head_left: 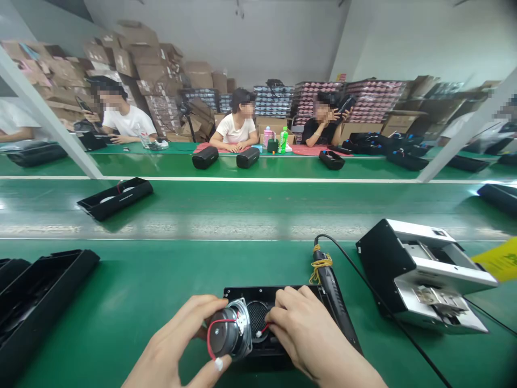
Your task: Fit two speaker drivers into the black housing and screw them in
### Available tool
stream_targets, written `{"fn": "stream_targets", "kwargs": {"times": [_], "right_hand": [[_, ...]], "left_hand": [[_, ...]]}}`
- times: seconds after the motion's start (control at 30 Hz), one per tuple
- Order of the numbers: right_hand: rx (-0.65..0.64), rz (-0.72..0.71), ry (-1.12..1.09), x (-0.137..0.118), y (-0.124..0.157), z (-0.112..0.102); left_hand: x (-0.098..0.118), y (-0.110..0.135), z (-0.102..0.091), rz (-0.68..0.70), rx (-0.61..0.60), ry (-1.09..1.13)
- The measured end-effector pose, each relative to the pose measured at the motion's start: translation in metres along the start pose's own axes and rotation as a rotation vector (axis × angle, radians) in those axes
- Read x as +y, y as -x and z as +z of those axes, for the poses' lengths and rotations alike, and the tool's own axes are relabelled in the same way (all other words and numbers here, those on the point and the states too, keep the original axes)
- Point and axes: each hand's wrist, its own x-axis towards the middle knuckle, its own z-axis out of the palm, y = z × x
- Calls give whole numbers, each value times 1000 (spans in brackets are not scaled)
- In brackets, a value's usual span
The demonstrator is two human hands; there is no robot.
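My left hand [189, 339] grips a round speaker driver [226, 337] by its sides, thumb and fingers around its magnet and metal frame. A red wire [209, 337] loops over the driver. The driver is tilted above the left part of a black speaker housing [278, 353], where a round mesh grille [257, 318] shows. My right hand [301, 328] is closed over the housing, its fingertips pinching a thin red wire with a small white connector [259, 334] at its end. Much of the housing is hidden under that hand.
A black electric screwdriver [335, 296] wrapped with yellow bands lies right of the housing. Further right stands a white and black machine [424, 280]. Black housings [44, 296] lie at left, another [117, 196] on the belt. Several co-workers sit across the line.
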Motion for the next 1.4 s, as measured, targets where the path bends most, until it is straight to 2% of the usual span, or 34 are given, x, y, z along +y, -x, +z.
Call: {"fn": "stream_targets", "kwargs": {"times": [0.13, 0.3, 0.47, 0.7, 0.83, 1.03, 1.4], "right_hand": [[130, 35, -115, 16, 19, -9], [266, 20, -241, 25, 35, -14], [315, 7, -298, 22, 35, -11], [294, 20, -302, 22, 39, -12], [284, 31, -290, 22, 38, -13], [299, 29, -259, 20, 37, -12], [284, 30, -268, 22, 36, -11]], "left_hand": [[11, -31, 10, 54, -93, 18], [15, -43, 34, 50, -286, -62], [10, -44, 47, 93, -342, -196], [20, -63, 42, 85, -424, -254], [19, -62, 44, 172, -430, -335], [11, -57, 49, 289, -353, -394], [5, -56, 50, 287, -375, -303]]}}
